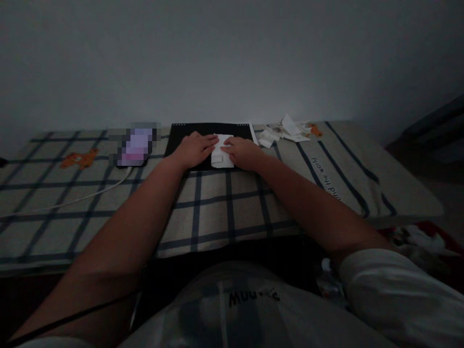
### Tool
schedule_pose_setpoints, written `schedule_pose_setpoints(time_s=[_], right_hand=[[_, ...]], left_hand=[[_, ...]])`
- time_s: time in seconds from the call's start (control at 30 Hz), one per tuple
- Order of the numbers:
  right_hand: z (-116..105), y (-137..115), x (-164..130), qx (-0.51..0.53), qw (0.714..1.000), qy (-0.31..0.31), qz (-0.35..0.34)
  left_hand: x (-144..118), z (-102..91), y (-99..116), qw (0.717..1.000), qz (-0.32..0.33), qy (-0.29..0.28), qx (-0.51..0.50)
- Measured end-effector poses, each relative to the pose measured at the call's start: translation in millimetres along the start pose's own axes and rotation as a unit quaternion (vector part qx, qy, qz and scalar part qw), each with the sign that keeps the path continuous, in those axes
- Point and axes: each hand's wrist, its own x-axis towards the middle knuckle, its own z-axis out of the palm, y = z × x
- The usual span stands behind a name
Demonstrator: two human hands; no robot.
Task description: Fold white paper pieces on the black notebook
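Head camera is showing us in dim light, with both our forearms stretching over a checked cloth (pixel 213 212) toward a white folded paper (pixel 223 155). It is lying on a black sheet (pixel 203 128) near the pale wall (pixel 232 58), between our two hands, with a narrow folded flap showing at its near left corner. Our left hand (pixel 197 149) is resting palm down on the sheet, its fingers extending together onto the paper's left side. Our right hand (pixel 244 152) is bending its fingers at the opposite side, with the thumb and forefinger touching the paper's face; whether either hand is pinching the paper or only pressing it, we cannot tell. Small pale marks are lining the sheet's far edge at both ends. Off to our left, a phone (pixel 137 145) is glowing, its screen blurred, and a white cable (pixel 90 195) is trailing from its near end across the cloth. Just beyond the sheet's right edge, white paper scraps (pixel 270 135) are lying in a loose pile. Printed words are running down the cloth at right, and orange figures are decorating it on both sides.
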Motion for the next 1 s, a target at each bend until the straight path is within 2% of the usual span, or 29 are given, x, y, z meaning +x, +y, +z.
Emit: schedule_pose_setpoints(time_s=[0.17, 0.63, 0.83, 1.0], right_hand=[[4.0, 1.4, 1.6, 0.004, 1.0, 0.013, -0.003], [2.1, 2.5, 1.4, 0.005, 1.0, 0.006, -0.006], [-0.9, -1.0, -1.1, 0.006, 1.0, 0.001, 0.0], [-3.2, -2.5, -1.5, 0.004, 1.0, -0.005, 0.004]], left_hand=[[-1.0, 3.4, -0.3, 1.0, 0.007, 0.02, -0.004], [0.7, 6.1, -23.4, 0.998, 0.046, -0.031, -0.02], [-3.1, 5.9, -22.2, 0.998, 0.046, -0.047, -0.019], [-7.0, 8.3, -18.2, 0.998, 0.053, -0.034, -0.012]])
